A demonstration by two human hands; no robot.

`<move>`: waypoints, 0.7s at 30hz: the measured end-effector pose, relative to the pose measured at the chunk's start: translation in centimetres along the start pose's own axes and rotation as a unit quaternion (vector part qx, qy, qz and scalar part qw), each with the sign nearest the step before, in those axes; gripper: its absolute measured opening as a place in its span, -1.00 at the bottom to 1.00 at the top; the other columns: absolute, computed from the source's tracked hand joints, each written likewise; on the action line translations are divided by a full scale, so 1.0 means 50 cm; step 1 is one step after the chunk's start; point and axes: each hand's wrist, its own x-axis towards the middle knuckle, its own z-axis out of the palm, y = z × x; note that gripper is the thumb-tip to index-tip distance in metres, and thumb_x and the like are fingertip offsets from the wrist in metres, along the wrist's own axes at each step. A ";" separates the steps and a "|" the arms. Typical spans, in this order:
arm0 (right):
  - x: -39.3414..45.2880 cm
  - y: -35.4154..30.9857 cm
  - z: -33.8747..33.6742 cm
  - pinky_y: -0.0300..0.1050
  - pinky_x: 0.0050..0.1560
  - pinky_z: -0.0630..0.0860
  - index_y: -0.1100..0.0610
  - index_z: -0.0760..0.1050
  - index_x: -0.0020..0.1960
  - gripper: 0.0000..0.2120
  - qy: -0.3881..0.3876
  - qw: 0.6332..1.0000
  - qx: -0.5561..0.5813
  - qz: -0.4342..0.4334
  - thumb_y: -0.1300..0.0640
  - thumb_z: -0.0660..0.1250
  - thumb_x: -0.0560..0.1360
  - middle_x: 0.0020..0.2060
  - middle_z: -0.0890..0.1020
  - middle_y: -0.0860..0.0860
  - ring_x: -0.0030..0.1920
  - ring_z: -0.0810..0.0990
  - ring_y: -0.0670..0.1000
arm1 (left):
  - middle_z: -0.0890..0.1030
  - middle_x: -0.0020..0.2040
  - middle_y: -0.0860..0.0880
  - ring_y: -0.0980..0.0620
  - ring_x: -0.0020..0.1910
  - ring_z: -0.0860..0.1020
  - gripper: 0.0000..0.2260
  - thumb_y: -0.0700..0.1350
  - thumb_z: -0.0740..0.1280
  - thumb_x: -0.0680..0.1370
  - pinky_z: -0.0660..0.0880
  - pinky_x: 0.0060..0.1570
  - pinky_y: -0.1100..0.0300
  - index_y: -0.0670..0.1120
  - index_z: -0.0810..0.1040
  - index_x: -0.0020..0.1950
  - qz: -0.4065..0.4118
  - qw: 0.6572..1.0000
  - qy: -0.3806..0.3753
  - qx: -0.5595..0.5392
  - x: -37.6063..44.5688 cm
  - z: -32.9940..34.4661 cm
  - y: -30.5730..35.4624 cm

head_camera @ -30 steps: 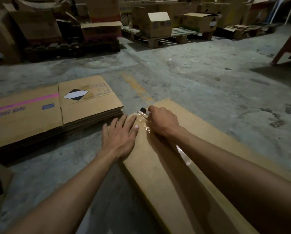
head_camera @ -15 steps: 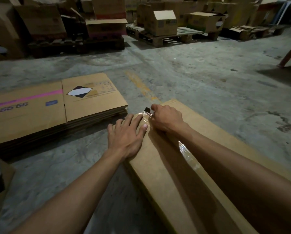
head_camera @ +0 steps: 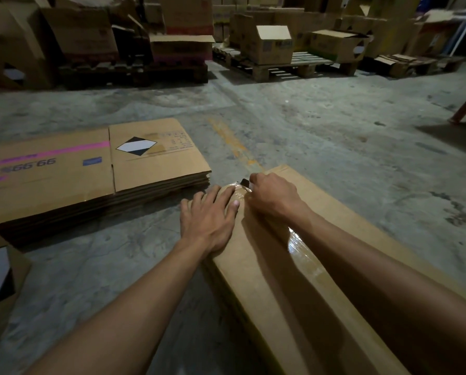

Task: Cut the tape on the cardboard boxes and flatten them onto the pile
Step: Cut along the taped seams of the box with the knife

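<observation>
here, slitting the clear tape at the far end of a long brown cardboard box (head_camera: pixel 294 280) lying on the grey concrete floor (head_camera: pixel 334 136).

the left hand (head_camera: pixel 209 217) lies flat with straight fingers pressing the box's near-left edge, while the right hand (head_camera: pixel 273 197) is curled round a small black-tipped cutter (head_camera: pixel 245 182) at the box's far end. to do this well, i judge the blade should stay shallow and follow the seam, with the flat hand kept beside the cut, never ahead of it. the shiny clear tape strip (head_camera: pixel 299 244) runs along the box top under the right forearm, wrinkled and glossy. the pile of flattened brown cardboard sheets (head_camera: pixel 96 169) waits just beside the box, to the left.
</observation>
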 end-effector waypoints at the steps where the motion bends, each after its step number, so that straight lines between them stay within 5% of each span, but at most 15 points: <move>1: -0.006 0.004 0.001 -0.02 -0.12 0.39 0.09 0.48 0.17 -0.74 0.002 1.000 -0.007 0.000 0.05 0.19 0.54 0.04 0.61 0.14 0.03 0.57 0.21 | 0.26 0.49 0.11 -0.06 0.37 0.30 -0.55 0.22 -0.13 0.64 0.20 0.31 -0.12 0.23 0.14 0.52 0.001 1.000 0.001 -0.002 -0.001 0.000 0.000; 6: -0.027 0.021 -0.005 0.00 -0.07 0.43 0.05 0.46 0.27 -0.66 -0.020 1.000 -0.012 0.005 0.02 0.22 0.52 0.08 0.59 0.15 0.07 0.57 0.23 | 0.25 0.50 0.10 -0.06 0.39 0.29 -0.55 0.21 -0.13 0.64 0.16 0.35 -0.13 0.22 0.13 0.53 0.000 1.000 -0.004 -0.014 -0.002 -0.003 0.000; 12: -0.072 0.057 -0.023 -0.07 -0.22 0.36 0.03 0.46 0.18 -0.76 -0.033 0.999 -0.028 -0.012 0.01 0.21 0.54 -0.11 0.58 0.08 -0.18 0.49 0.15 | 0.21 0.55 0.10 -0.06 0.46 0.23 -0.56 0.19 -0.12 0.65 0.13 0.40 -0.15 0.24 0.13 0.54 -0.007 1.000 -0.006 -0.027 -0.001 0.000 -0.003; 21: -0.145 0.081 -0.036 -0.07 -0.23 0.34 0.04 0.46 0.15 -0.77 -0.027 0.998 -0.059 -0.011 0.00 0.19 0.56 -0.21 0.48 0.05 -0.21 0.47 0.15 | 0.23 0.54 0.10 -0.05 0.44 0.26 -0.56 0.19 -0.13 0.65 0.17 0.37 -0.13 0.26 0.13 0.53 -0.007 1.000 -0.010 -0.017 -0.001 0.002 -0.002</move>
